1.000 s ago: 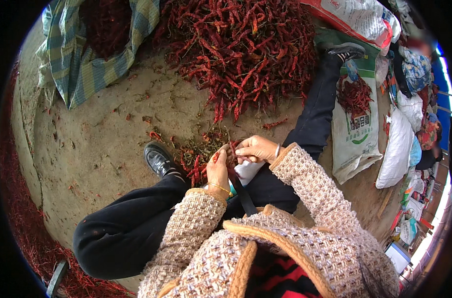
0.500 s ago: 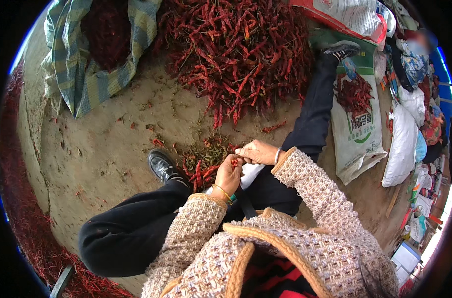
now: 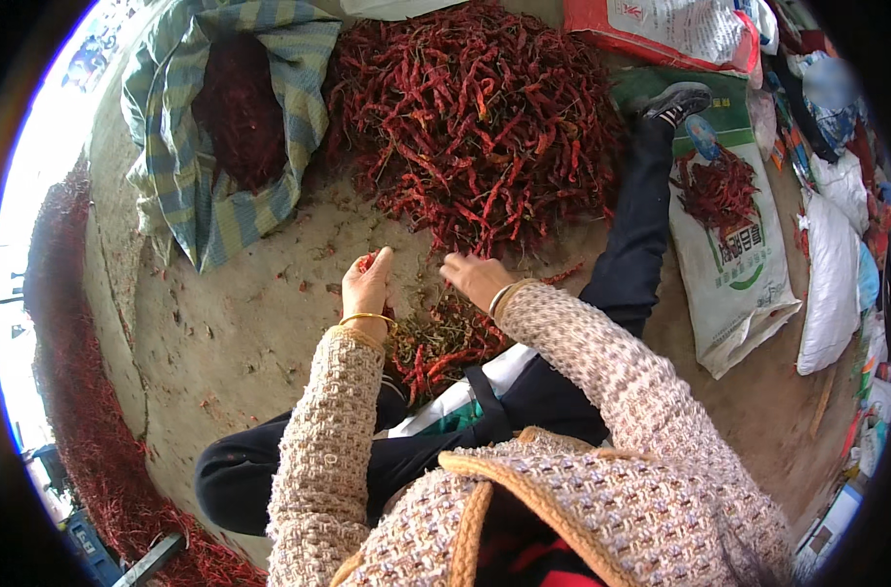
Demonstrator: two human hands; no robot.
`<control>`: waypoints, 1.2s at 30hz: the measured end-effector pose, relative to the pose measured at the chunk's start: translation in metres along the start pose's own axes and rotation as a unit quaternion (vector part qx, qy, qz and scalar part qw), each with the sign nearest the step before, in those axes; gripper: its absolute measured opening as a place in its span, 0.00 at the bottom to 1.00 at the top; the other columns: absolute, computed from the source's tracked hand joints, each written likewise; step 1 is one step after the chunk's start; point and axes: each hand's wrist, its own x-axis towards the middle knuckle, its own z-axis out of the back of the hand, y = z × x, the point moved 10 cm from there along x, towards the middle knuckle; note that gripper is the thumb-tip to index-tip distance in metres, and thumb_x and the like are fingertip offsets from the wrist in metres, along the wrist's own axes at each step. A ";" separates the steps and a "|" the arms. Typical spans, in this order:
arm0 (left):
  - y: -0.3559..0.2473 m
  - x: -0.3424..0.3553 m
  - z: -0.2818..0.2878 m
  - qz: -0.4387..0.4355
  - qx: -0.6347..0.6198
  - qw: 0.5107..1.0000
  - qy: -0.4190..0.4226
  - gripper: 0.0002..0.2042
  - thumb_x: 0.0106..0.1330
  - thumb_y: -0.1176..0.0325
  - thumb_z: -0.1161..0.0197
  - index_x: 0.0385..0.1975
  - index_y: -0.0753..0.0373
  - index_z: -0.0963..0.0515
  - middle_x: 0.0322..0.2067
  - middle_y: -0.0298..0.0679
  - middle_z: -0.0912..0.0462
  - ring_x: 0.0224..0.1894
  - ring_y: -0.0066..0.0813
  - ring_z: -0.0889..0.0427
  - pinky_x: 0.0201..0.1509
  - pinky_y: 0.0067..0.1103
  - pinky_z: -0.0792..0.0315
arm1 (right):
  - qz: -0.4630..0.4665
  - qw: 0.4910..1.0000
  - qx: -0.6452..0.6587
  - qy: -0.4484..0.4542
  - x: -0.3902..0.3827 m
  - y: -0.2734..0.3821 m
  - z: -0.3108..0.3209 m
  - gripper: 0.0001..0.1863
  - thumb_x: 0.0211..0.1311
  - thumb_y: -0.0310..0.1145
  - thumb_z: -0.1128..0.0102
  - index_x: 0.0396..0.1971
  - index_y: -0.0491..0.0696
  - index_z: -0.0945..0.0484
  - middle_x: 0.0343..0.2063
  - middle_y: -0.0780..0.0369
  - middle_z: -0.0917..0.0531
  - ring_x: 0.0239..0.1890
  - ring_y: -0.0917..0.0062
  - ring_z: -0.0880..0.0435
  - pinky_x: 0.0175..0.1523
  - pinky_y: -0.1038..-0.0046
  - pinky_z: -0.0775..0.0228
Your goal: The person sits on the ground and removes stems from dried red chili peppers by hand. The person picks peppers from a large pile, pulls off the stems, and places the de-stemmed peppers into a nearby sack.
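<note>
A large heap of dried red chili peppers (image 3: pixel 479 117) lies on the ground in front of me. My left hand (image 3: pixel 365 289) is closed around red chili peppers (image 3: pixel 367 262), which show between thumb and fingers. At the near edge of the heap is my right hand (image 3: pixel 477 281), its fingers bent together; what they hold, if anything, is hard to make out. Between my legs sits a small pile of green stems and red chilies (image 3: pixel 445 342), just nearer than both hands.
A blue-and-yellow checked sack (image 3: pixel 308 108) with chilies inside stands open at the far left. To the right, a flat white-and-green bag (image 3: pixel 744 293) carries a small chili pile (image 3: pixel 716 191). Full white sacks (image 3: pixel 829 284) line the right side. Chilies form a long strip (image 3: pixel 83 342) at left.
My hands have come apart. The left has moved forward and left, still with chilies; the right has shifted slightly forward and left to the heap's edge. The view has shifted slightly too.
</note>
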 end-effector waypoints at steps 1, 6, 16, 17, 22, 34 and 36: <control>-0.002 -0.007 0.001 0.009 0.022 0.999 -0.030 0.06 0.61 0.66 0.39 0.27 0.59 0.27 0.15 0.27 0.32 0.12 0.17 0.38 0.15 0.17 0.41 | 0.030 0.998 -0.047 0.036 0.002 0.006 -0.017 0.12 0.57 0.28 0.44 0.42 0.47 0.30 0.44 0.60 0.28 0.36 0.71 0.20 0.32 0.72 0.22; 0.069 -0.050 -0.001 0.081 -0.074 0.994 -0.029 0.03 0.61 0.68 0.40 0.31 0.59 0.24 0.12 0.27 0.36 0.12 0.22 0.37 0.15 0.20 0.43 | 0.057 0.998 0.022 -0.020 0.005 -0.009 -0.022 0.18 0.55 0.26 0.43 0.47 0.47 0.30 0.44 0.60 0.27 0.44 0.71 0.22 0.37 0.75 0.21; 0.086 -0.069 -0.049 0.014 -0.022 0.988 0.152 0.15 0.68 0.71 0.49 0.52 0.69 0.29 0.38 0.35 0.21 0.35 0.19 0.25 0.40 0.16 0.30 | -0.105 0.773 0.607 -0.153 -0.071 -0.001 0.047 0.14 0.64 0.37 0.45 0.40 0.43 0.20 0.43 0.61 0.20 0.48 0.76 0.24 0.53 0.73 0.32; 0.092 -0.074 -0.057 0.051 -0.066 0.985 0.152 0.14 0.68 0.72 0.49 0.51 0.69 0.29 0.37 0.34 0.21 0.34 0.20 0.25 0.38 0.17 0.29 | -0.120 0.753 0.629 -0.151 -0.078 -0.004 0.034 0.13 0.63 0.37 0.44 0.38 0.44 0.19 0.43 0.61 0.21 0.50 0.76 0.26 0.54 0.74 0.34; 0.113 -0.084 -0.059 0.141 -0.135 0.966 0.170 0.08 0.68 0.71 0.48 0.41 0.65 0.26 0.33 0.34 0.22 0.28 0.22 0.25 0.31 0.19 0.29 | -0.130 0.639 0.757 -0.048 -0.076 0.010 0.004 0.11 0.62 0.37 0.42 0.38 0.46 0.17 0.40 0.64 0.21 0.48 0.79 0.27 0.53 0.77 0.35; 0.122 -0.024 0.016 -0.089 0.326 0.941 0.031 0.10 0.65 0.66 0.44 0.27 0.67 0.24 0.20 0.38 0.23 0.19 0.20 0.27 0.24 0.18 0.33 | 0.004 0.812 0.560 -0.163 -0.062 0.053 0.095 0.11 0.59 0.37 0.42 0.25 0.44 0.21 0.22 0.62 0.24 0.26 0.73 0.23 0.30 0.71 0.32; 0.139 -0.010 0.023 0.144 0.138 0.980 0.003 0.12 0.64 0.64 0.43 0.25 0.68 0.24 0.18 0.38 0.24 0.16 0.22 0.28 0.19 0.21 0.35 | -0.083 0.928 0.333 -0.146 -0.034 0.017 0.061 0.09 0.59 0.34 0.44 0.35 0.46 0.23 0.32 0.61 0.22 0.29 0.70 0.20 0.33 0.70 0.27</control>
